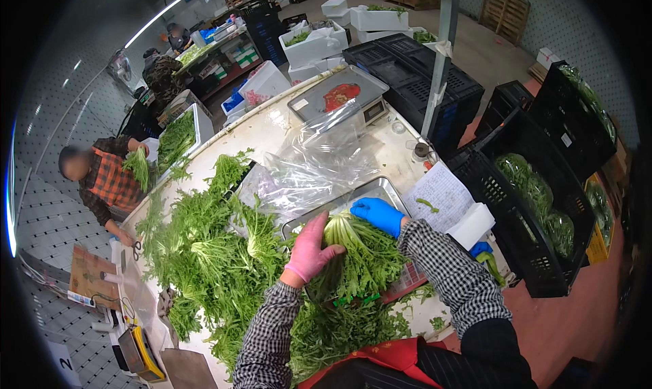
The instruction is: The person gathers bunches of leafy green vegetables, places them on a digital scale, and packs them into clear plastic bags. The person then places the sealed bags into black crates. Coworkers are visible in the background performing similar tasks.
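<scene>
A head of frisée endive lies on a metal tray set on a scale, its pale stem end away from me. My left hand, in a pink glove, rests at the left side of this head with the thumb apart from the fingers. My right hand, in a blue glove, touches the stem end, fingers bent; whether it grips is unclear. A large heap of frisée spreads to the left and towards me. Clear plastic bags lie beyond the tray, partly over its far edge.
A second scale stands at the table's far end. Written paper sheets lie right of the tray. Black crates holding bagged greens stand at the right. Across the table's left edge, a co-worker holds greens and scissors.
</scene>
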The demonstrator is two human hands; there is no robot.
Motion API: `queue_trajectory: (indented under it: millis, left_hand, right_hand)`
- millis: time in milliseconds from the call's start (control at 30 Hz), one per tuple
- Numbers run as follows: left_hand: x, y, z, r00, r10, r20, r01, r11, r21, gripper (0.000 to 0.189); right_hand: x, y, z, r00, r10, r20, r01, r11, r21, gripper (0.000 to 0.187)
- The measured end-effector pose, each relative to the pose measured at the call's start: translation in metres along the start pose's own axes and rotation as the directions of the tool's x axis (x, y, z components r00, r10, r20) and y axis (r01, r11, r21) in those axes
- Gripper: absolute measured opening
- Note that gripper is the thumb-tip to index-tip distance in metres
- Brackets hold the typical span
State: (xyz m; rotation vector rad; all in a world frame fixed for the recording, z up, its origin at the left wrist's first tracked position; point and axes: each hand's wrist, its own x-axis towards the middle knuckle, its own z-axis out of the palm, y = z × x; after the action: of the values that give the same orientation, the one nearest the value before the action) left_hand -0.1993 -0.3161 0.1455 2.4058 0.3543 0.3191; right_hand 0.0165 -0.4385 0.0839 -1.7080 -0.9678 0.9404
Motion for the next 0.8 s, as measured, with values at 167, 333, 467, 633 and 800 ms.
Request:
queue_trajectory:
  millis: [167,333,467,633,800]
  left_hand:
    - [0.0,0.005,-0.006,0.997,0.041,0.064,-0.052,0.982,0.183,0.093]
    - [-0.009,0.025,-0.008,0.995,0.068,0.069,-0.083,0.963,0.255,0.098]
    - [-0.015,0.036,-0.008,0.995,0.09,0.032,-0.096,0.942,0.322,0.104]
    - [-0.016,0.046,-0.019,0.995,0.073,0.07,-0.094,0.919,0.382,0.114]
    - [-0.012,0.045,-0.019,0.991,0.027,0.135,-0.072,0.939,0.335,0.116]
  right_hand:
    - [-0.019,-0.025,-0.006,0.987,0.12,0.11,-0.146,0.95,0.275,0.04]
    - [-0.033,-0.025,-0.002,0.997,-0.018,0.07,0.004,0.979,0.203,0.043]
    - [-0.044,-0.019,-0.001,0.966,-0.171,0.196,0.116,0.957,0.266,0.068]
    - [-0.073,-0.053,0.005,0.947,-0.262,0.186,0.24,0.962,0.133,0.108]
    - [-0.083,-0.073,0.015,0.925,-0.334,0.182,0.35,0.935,-0.06,0.123]
